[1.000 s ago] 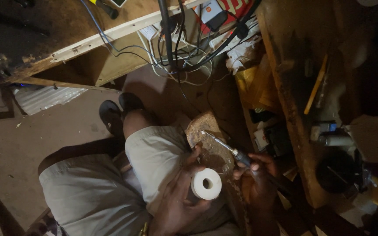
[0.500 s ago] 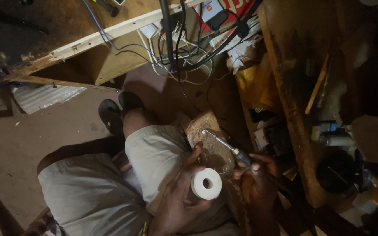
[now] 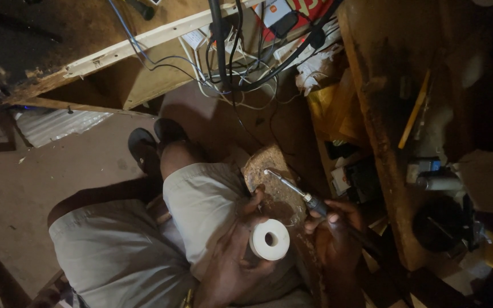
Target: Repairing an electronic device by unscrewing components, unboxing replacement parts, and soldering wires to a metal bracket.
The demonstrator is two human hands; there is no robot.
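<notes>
Dim, warm light. Bare dusty floor (image 3: 58, 165) at left. Rough wooden bench (image 3: 115, 45) across the far side, tangled cables (image 3: 241, 63) hanging off it. Cluttered wooden shelf (image 3: 383, 131) right; corrugated metal sheet (image 3: 58, 122) far left.

Dim warm light, deep shadows at right and corners, grainy, soft focus, slight edge distortion
</notes>
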